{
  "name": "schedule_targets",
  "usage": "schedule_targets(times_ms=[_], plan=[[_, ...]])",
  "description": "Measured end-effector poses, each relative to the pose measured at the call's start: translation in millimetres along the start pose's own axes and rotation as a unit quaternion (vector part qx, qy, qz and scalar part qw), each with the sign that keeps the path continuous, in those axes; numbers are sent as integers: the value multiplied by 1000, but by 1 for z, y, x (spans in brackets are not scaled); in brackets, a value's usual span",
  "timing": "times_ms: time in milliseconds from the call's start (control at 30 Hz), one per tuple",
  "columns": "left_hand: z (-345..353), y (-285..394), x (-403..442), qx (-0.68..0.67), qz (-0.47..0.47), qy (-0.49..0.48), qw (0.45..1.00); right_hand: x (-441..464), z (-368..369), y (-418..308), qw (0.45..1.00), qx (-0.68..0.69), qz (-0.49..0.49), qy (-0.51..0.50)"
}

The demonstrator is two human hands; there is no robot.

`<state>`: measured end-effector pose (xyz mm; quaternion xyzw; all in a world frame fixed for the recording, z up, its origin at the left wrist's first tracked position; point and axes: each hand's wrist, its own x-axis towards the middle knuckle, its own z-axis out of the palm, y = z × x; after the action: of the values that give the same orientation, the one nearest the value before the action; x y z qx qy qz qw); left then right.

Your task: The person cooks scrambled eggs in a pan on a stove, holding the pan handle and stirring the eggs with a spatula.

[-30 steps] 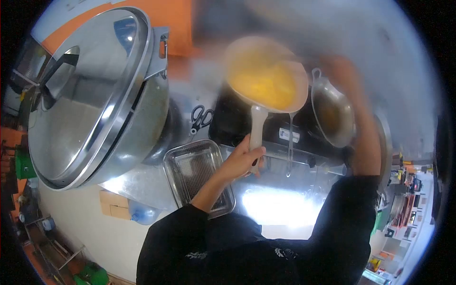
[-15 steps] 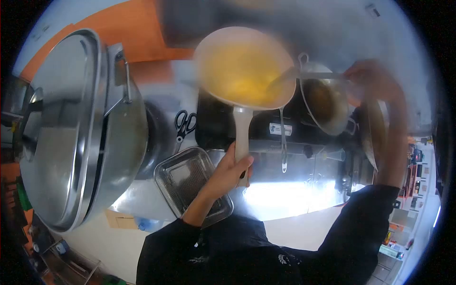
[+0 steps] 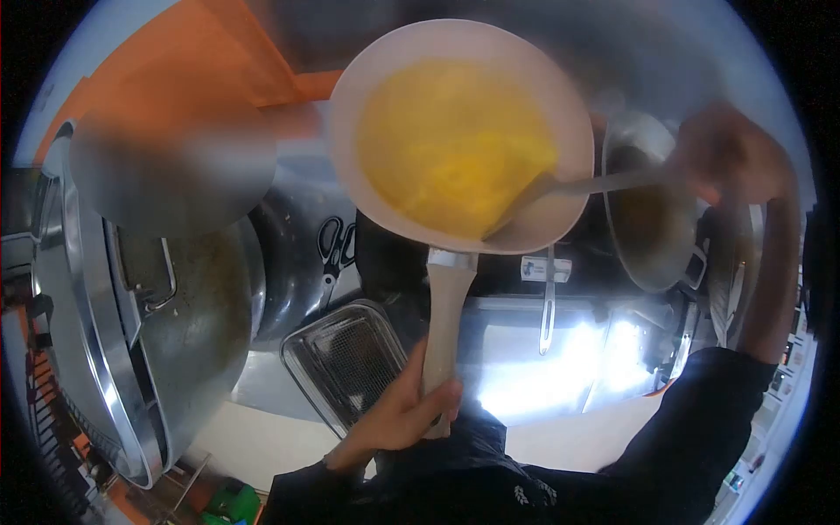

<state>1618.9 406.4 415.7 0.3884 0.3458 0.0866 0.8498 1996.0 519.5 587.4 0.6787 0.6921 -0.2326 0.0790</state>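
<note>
A pale frying pan [image 3: 570, 105] fills the upper middle of the head view, with a yellow layer that looks like egg [image 3: 446, 122] spread over its base. My left hand [image 3: 407, 409] is closed around the lower part of the pan's light handle. To the right, my right hand [image 3: 735, 162], blurred, grips the far end of a spatula [image 3: 604, 182]. Its blade dips into the pan at the right edge of the yellow layer. The pan covers part of a black stove [image 3: 385, 276].
A large metal pot [image 3: 197, 341] stands at the left; a blurred grey round shape [image 3: 171, 166] appears above it. Scissors [image 3: 330, 254] lie beside a mesh-bottomed metal tray [image 3: 302, 372]. Right of the pan are a metal bowl-like pan [image 3: 652, 262] and a slim metal handle [image 3: 548, 315].
The frying pan appears larger and nearer the camera, its handle lower in view. My right hand and the spatula have shifted right and slightly down. The view has turned, moving the pot leftward.
</note>
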Motion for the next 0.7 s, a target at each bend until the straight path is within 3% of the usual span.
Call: schedule_targets(times_ms=[133, 233, 333, 433, 600, 700], plan=[[0, 6, -1, -6, -28, -2, 1000, 1, 9, -14, 986, 162, 9, -35], [1, 9, -1, -12, -37, 0, 999, 5, 15, -24, 976, 210, 16, -57], [2, 6, -3, 9, -22, 7, 1000, 3, 33, -19, 983, 166, -77, 8], [2, 0, -3, 26, -8, 10, 1000, -1, 33, -35, 989, 107, -100, -7], [6, 1, -6, 28, 1, 25, 999, -24, 53, -55, 972, 17, -204, 117], [12, 7, -8, 27, 5, 48, 998, -32, 40, -83, 979, -127, -148, 66]])
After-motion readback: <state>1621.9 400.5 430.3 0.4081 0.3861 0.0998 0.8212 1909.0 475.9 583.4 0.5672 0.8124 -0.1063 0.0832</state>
